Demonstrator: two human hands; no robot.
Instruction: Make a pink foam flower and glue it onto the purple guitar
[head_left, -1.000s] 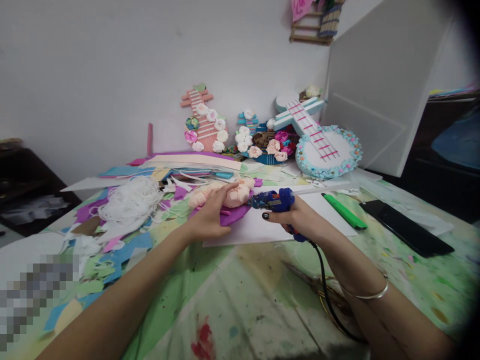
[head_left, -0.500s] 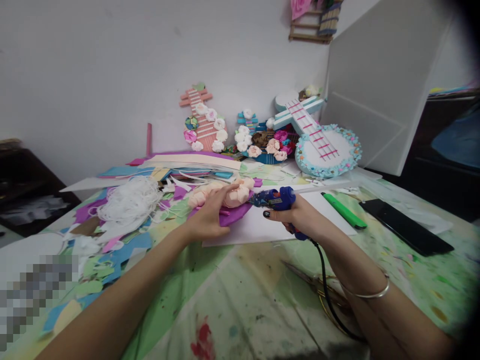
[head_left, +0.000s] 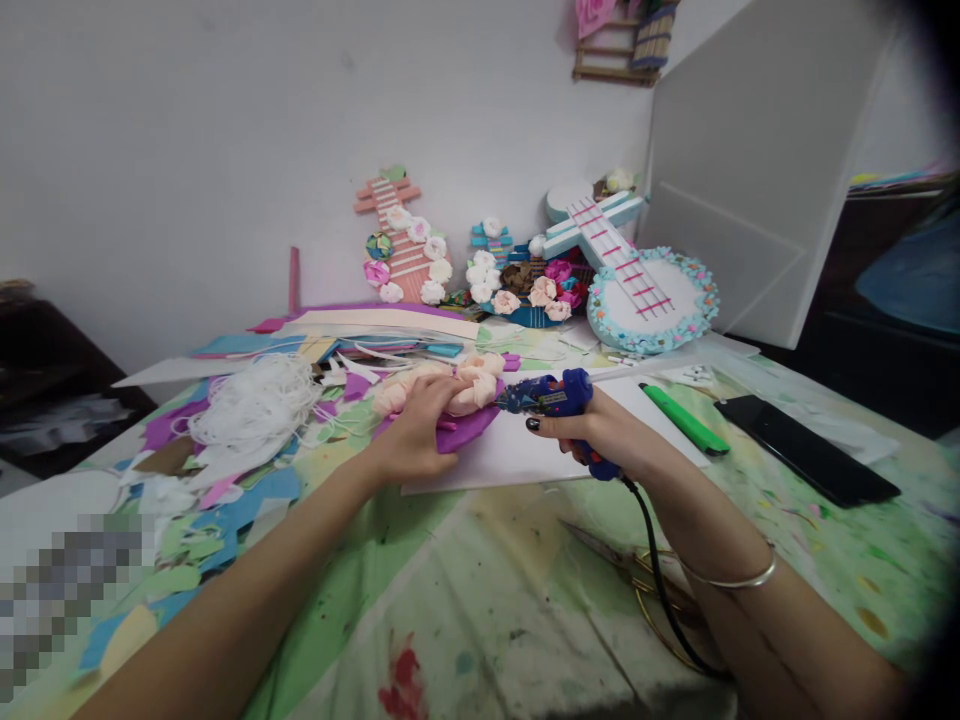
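My left hand (head_left: 415,437) is closed around a purple craft piece (head_left: 474,430) lying on a white sheet (head_left: 517,455). Crumpled peach paper flowers (head_left: 480,384) sit on top of that piece, and my fingers rest over some of them, hiding part. In my right hand (head_left: 613,432) is a blue hot glue gun (head_left: 559,393), gripped by its handle. Its nozzle points left and meets the right edge of the purple piece by the flowers; whether it touches, I cannot tell. A black cord (head_left: 651,560) runs from the handle toward me.
Gold-handled scissors (head_left: 637,570) lie under my right forearm. A green marker-like cutter (head_left: 686,418) and a black phone (head_left: 802,450) are on the right. Tangled white string (head_left: 251,410) and paper scraps (head_left: 247,500) cover the left. Decorated paper guitars (head_left: 652,300) stand against the wall.
My left fingers have drawn down and inward over the peach flowers. The glue gun keeps its place at the piece's right edge. The whole view has shifted slightly.
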